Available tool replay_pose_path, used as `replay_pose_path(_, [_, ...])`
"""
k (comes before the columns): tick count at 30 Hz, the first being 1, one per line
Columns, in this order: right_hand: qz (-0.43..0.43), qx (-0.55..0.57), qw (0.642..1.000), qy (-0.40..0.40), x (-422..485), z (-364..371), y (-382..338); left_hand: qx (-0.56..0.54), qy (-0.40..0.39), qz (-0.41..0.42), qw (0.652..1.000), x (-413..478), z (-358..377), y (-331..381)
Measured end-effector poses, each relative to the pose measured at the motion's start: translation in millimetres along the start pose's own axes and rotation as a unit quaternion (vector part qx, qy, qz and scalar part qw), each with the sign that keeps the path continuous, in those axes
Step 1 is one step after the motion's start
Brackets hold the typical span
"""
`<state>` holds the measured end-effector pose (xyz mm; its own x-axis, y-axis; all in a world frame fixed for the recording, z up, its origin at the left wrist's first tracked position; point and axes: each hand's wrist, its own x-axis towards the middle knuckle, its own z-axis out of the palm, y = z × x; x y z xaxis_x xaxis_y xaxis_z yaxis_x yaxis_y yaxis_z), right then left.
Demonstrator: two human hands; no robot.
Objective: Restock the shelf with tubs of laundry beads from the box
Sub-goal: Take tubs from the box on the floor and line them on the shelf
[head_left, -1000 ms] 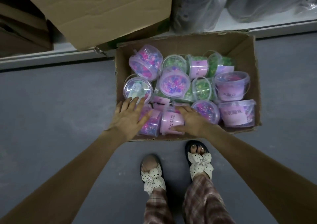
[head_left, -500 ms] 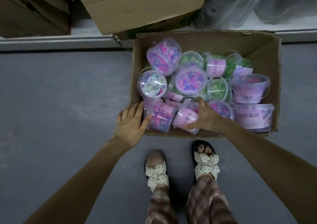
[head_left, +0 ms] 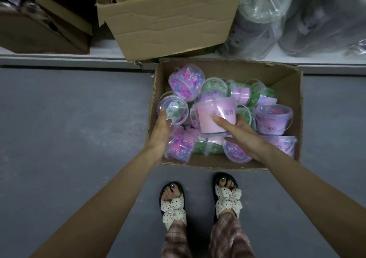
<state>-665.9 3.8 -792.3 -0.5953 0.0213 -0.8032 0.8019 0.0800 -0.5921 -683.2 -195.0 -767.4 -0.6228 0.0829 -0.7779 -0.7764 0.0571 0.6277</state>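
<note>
A pink-labelled tub (head_left: 215, 117) of laundry beads is being gripped by the right hand (head_left: 239, 133). The index finger is being laid across the label and the thumb is being pressed in from the near side. The tub is being held tilted over the middle of the open cardboard box (head_left: 293, 119). Below it, the other tubs (head_left: 271, 119) are being kept in a loose heap, some filled with pink and purple beads, some with green.

The left hand (head_left: 161, 131) is being held relaxed, with the fingers fairly straight. Its fingertips are being rested against a clear-lidded tub (head_left: 174, 109) lying at the left side of the box, and nothing is being grasped by it.

The box is being kept on the grey floor (head_left: 69, 139), with its far wall lying along the edge of a low white shelf (head_left: 49, 58). On that shelf, a large brown carton (head_left: 172, 26) is being stored just beyond the box, with its near corner overhanging the shelf edge. Goods wrapped in clear plastic bags (head_left: 267, 24) are being stored to the right of the carton.

At the near side of the box, two feet in spotted bow slippers (head_left: 173, 206) are being planted on the floor.
</note>
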Motion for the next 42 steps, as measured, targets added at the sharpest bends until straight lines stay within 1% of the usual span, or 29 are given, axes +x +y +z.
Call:
replay_pose_path(2, [-0.007, 0.008, 1.0, -0.01, -3, 13, -8, 0.017, -0.029, 0.027, 0.999, 0, 1, 4])
replay_pose_path(4, [-0.01, 0.009, 1.0, -0.026, -7, 26, -13, 0.083, -0.04, 0.105, 0.99, 0, 5, 5])
replay_pose_path(5, [-0.007, 0.007, 0.999, -0.031, -8, 32, -14, 0.15, -0.05, 0.162, 0.974, -3, 3, 3])
replay_pose_path(6, [-0.006, 0.001, 0.999, -0.035, -8, 37, -14, 0.237, -0.049, 0.211, 0.947, -3, -1, 1])
replay_pose_path(7, [-0.003, -0.001, 0.999, -0.044, -8, 42, -13, 0.322, -0.048, 0.242, 0.914, -1, -8, -4])
replay_pose_path(8, [0.003, 0.0, 0.998, -0.055, -7, 46, -13, 0.387, -0.047, 0.259, 0.884, -2, -14, -5])
replay_pose_path(9, [0.007, 0.002, 0.998, -0.065, -7, 50, -13, 0.429, -0.051, 0.27, 0.86, 2, -21, -9])
replay_pose_path(10, [0.009, -0.001, 0.997, -0.073, -7, 53, -13, 0.45, -0.057, 0.283, 0.845, 3, -25, -10])
replay_pose_path(11, [0.01, -0.008, 0.997, -0.079, -5, 58, -13, 0.454, -0.057, 0.29, 0.841, 3, -29, -10])
replay_pose_path(14, [-0.004, -0.028, 0.995, -0.095, -1, 69, -19, 0.42, -0.012, 0.292, 0.859, 5, -39, -8])
replay_pose_path(16, [-0.016, -0.019, 0.993, -0.119, 2, 72, -25, 0.409, 0.019, 0.29, 0.865, 6, -48, -3])
replay_pose_path(18, [-0.019, -0.012, 0.988, -0.151, 7, 68, -28, 0.406, 0.047, 0.288, 0.866, 9, -60, -1])
replay_pose_path(19, [-0.017, -0.019, 0.988, -0.153, 11, 64, -28, 0.411, 0.058, 0.293, 0.861, 10, -68, -2])
replay_pose_path(20, [-0.016, -0.042, 0.991, -0.13, 15, 59, -27, 0.422, 0.068, 0.302, 0.852, 9, -75, -2])
replay_pose_path(21, [-0.021, -0.089, 0.992, -0.085, 19, 52, -22, 0.432, 0.078, 0.307, 0.844, 8, -83, -3])
replay_pose_path(22, [-0.036, -0.164, 0.985, -0.034, 24, 44, -15, 0.441, 0.09, 0.307, 0.839, 7, -90, -3])
replay_pose_path(23, [-0.058, -0.258, 0.964, -0.001, 27, 36, -6, 0.448, 0.1, 0.302, 0.835, 5, -97, -4])
replay_pose_path(24, [-0.081, -0.354, 0.932, 0.006, 29, 28, 3, 0.453, 0.106, 0.295, 0.834, 4, -104, -7])
replay_pose_path(26, [-0.098, -0.52, 0.848, -0.037, 31, 18, 18, 0.463, 0.115, 0.282, 0.832, 3, -117, -13])
replay_pose_path(28, [-0.1, -0.64, 0.758, -0.075, 33, 19, 25, 0.478, 0.117, 0.276, 0.825, 4, -127, -21])
replay_pose_path(30, [-0.152, -0.723, 0.669, -0.084, 36, 28, 23, 0.486, 0.117, 0.268, 0.823, 3, -134, -28])
replay_pose_path(32, [-0.243, -0.762, 0.594, -0.082, 46, 42, 23, 0.489, 0.116, 0.264, 0.823, 4, -138, -33])
replay_pose_path(33, [-0.296, -0.777, 0.551, -0.076, 53, 48, 24, 0.489, 0.116, 0.261, 0.824, 4, -138, -34])
replay_pose_path(35, [-0.361, -0.807, 0.464, -0.059, 64, 62, 21, 0.488, 0.117, 0.258, 0.826, 6, -139, -36])
replay_pose_path(36, [-0.377, -0.814, 0.436, -0.067, 66, 69, 17, 0.488, 0.115, 0.261, 0.825, 7, -138, -36])
replay_pose_path(38, [-0.356, -0.83, 0.415, -0.11, 67, 80, 10, 0.491, 0.109, 0.27, 0.821, 9, -138, -33])
replay_pose_path(40, [-0.336, -0.851, 0.381, -0.131, 65, 87, 3, 0.494, 0.105, 0.272, 0.819, 9, -139, -27])
replay_pose_path(41, [-0.337, -0.854, 0.37, -0.139, 63, 88, 3, 0.498, 0.103, 0.271, 0.817, 9, -140, -23])
replay_pose_path(42, [-0.343, -0.853, 0.367, -0.14, 61, 87, 4, 0.503, 0.1, 0.271, 0.815, 8, -141, -19])
